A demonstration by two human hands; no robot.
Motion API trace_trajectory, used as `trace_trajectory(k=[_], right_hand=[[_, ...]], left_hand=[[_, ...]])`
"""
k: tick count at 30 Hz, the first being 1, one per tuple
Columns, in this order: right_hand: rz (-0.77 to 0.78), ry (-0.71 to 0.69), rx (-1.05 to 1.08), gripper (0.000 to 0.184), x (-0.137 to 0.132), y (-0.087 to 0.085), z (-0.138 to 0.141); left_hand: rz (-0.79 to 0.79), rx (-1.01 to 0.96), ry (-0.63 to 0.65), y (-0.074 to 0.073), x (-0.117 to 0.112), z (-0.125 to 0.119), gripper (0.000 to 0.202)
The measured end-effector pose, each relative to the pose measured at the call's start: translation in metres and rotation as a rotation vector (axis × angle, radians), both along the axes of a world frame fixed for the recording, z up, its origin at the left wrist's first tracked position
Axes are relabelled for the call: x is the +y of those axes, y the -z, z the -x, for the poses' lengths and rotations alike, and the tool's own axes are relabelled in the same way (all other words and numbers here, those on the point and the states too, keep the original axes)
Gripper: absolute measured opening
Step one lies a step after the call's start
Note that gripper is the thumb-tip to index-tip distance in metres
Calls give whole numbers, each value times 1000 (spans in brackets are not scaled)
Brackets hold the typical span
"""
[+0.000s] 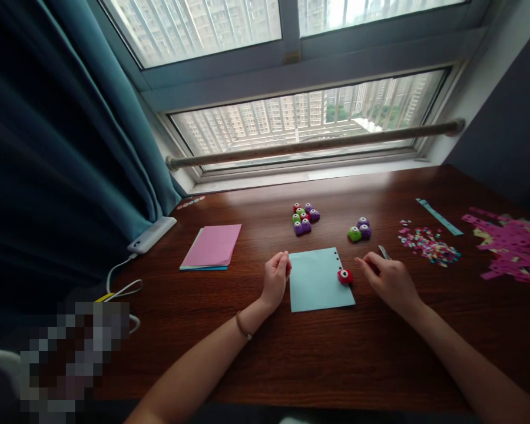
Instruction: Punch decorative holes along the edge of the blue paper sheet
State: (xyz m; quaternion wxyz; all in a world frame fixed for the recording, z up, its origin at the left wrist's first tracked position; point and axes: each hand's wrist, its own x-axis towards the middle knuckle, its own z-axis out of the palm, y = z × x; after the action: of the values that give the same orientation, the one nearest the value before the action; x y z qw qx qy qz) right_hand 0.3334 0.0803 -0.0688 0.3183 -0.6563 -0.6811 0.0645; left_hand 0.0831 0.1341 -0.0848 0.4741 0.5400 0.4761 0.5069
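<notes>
A light blue sheet of paper (pixel 318 288) lies on the table between my hands, with several small dark holes along its upper right edge. On that edge sits a red craft punch (pixel 345 277) with a white eye-like top. My left hand (pixel 275 277) is closed at the sheet's left edge; whatever is in its fingers is hidden. To the right of the punch, apart from it, my right hand (pixel 391 284) has its fingers curled. A thin metallic tool (pixel 384 252) sticks out beyond them, seemingly held, its lower part hidden.
Behind the sheet stand several coloured punches (pixel 304 218) and a smaller group (pixel 360 229). Confetti (pixel 430 244), a punched blue strip (pixel 439 217) and pink scraps (pixel 512 244) lie right. Stacked paper (pixel 212 246) and a white power strip (pixel 152 235) lie left.
</notes>
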Motion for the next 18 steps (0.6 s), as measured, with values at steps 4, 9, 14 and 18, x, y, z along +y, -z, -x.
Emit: trace_trajectory(k=[4, 9, 14, 18], right_hand=[[7, 8, 6, 43, 1, 1, 0], [17, 11, -18, 44, 1, 2, 1], [26, 12, -14, 43, 1, 3, 1], [32, 18, -27, 43, 2, 4, 0]], left_hand=[[-4, 11, -3, -2, -1, 0, 39], [-10, 20, 0, -2, -1, -1, 39], [-15, 26, 14, -3, -2, 0, 39], [-19, 37, 15, -5, -3, -1, 39]])
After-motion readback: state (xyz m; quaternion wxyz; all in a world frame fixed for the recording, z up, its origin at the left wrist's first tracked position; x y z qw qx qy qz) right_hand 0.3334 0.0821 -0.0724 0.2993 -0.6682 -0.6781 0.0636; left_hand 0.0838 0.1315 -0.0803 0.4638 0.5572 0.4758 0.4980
